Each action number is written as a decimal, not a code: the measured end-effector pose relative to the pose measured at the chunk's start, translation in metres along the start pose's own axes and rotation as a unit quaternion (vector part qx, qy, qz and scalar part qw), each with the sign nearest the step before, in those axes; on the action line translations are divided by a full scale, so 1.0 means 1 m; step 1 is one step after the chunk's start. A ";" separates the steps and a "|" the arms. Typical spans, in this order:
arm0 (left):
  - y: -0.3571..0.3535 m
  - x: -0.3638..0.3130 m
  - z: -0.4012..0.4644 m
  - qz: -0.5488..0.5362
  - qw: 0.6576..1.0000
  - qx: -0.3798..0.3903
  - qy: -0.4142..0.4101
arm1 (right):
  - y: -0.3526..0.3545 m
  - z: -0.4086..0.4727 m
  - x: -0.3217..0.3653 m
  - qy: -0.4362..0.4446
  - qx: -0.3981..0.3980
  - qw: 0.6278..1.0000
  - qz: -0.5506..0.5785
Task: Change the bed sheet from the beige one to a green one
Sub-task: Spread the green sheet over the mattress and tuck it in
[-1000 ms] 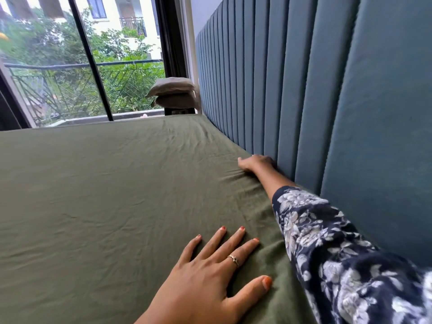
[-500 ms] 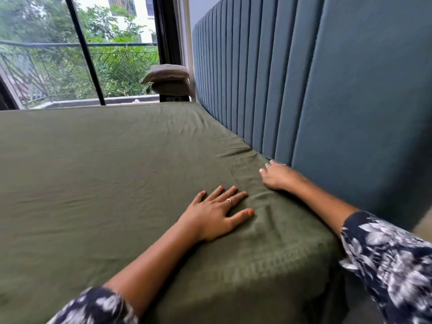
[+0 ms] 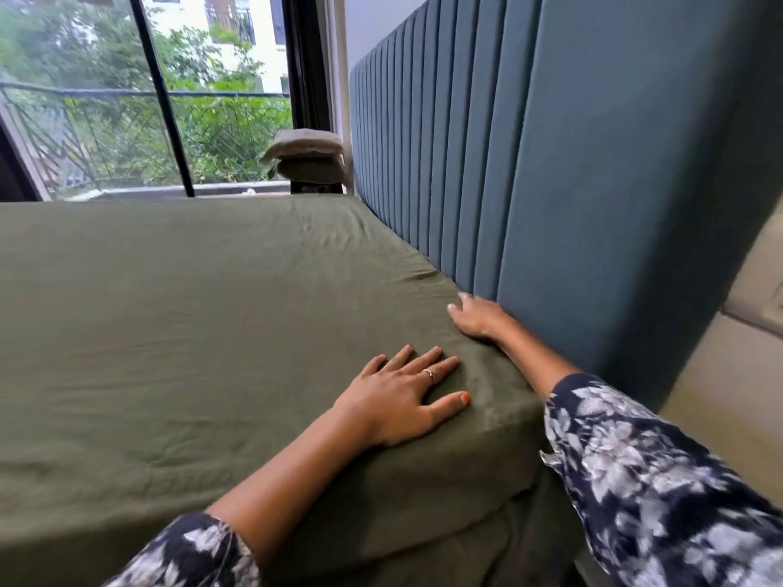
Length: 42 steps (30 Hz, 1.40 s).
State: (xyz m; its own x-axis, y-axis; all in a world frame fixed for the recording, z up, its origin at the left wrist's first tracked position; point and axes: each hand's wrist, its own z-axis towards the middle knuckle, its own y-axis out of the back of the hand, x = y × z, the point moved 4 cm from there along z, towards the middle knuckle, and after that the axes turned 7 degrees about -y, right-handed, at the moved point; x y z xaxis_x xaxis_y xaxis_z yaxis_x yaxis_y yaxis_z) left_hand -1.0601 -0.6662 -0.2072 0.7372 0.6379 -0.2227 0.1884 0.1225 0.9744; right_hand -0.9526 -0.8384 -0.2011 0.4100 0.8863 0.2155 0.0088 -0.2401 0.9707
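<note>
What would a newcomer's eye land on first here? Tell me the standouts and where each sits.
The olive-green cotton bed sheet fills the lower left, stretched over the mattress with light creases. Along the right rises the blue-grey padded headboard with vertical channels. At the near corner the left hand lies flat on the sheet, and the right hand rests at the sheet's edge against the headboard.

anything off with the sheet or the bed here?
Mostly fine. The green sheet has light creases near the headboard, and its edge hangs loose below the near corner. Left hand presses flat; right hand is at the headboard gap.
</note>
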 end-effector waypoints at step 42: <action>-0.028 -0.119 -0.020 0.106 0.931 -0.270 -0.220 | -0.009 -0.201 -0.118 -0.021 -0.351 0.905 0.240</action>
State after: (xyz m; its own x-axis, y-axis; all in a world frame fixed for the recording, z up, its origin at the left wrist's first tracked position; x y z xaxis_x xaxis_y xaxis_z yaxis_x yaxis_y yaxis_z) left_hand -1.1665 -0.7305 -0.2070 0.9377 0.3324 0.1013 -0.2575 0.4691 0.8447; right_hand -1.1847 -0.8608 -0.2141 0.2476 0.7278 0.6396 -0.7546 -0.2692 0.5984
